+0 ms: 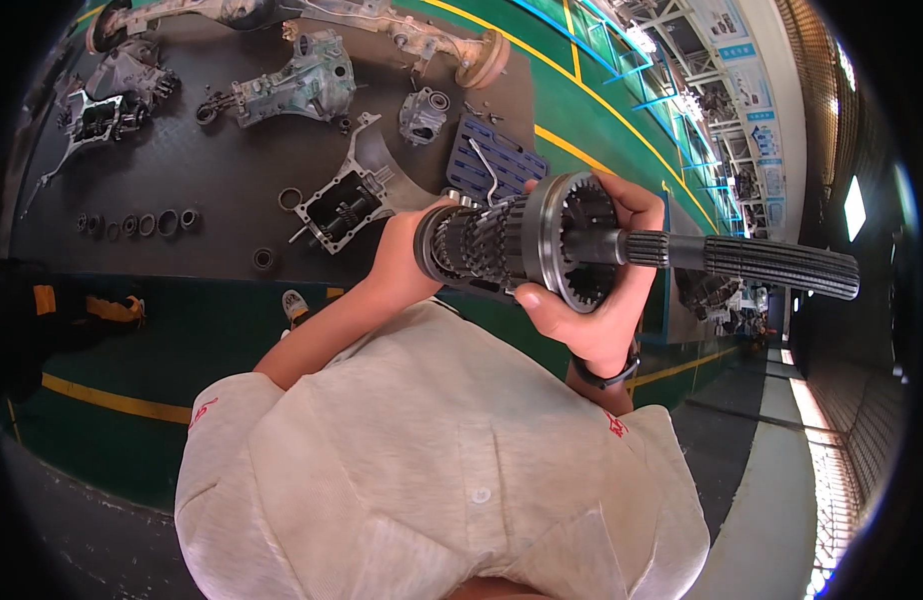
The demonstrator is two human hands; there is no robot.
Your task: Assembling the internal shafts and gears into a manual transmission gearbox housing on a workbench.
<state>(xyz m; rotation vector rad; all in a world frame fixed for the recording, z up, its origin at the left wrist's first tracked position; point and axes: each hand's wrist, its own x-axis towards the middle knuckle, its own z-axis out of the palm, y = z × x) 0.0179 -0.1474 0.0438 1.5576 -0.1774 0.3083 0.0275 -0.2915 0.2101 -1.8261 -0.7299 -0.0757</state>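
Observation:
A gearbox shaft with a stack of gears (490,240) is held up in front of my chest, lying roughly level. Its long splined end (782,265) points to the right. My left hand (400,255) is closed round the left end of the gear stack, its fingers mostly hidden behind the metal. My right hand (614,318) wraps round the large toothed ring (582,243) at the right of the stack, thumb below and fingers over the far side. A dark band circles my right wrist.
On the dark table (232,200) beyond lie an open gearbox housing (337,210), a larger transmission case (302,85), a small casting (424,113) and a long axle (372,25). Several bearings and rings (142,224) sit in a row at left. A blue tool case (512,160) holds a wrench.

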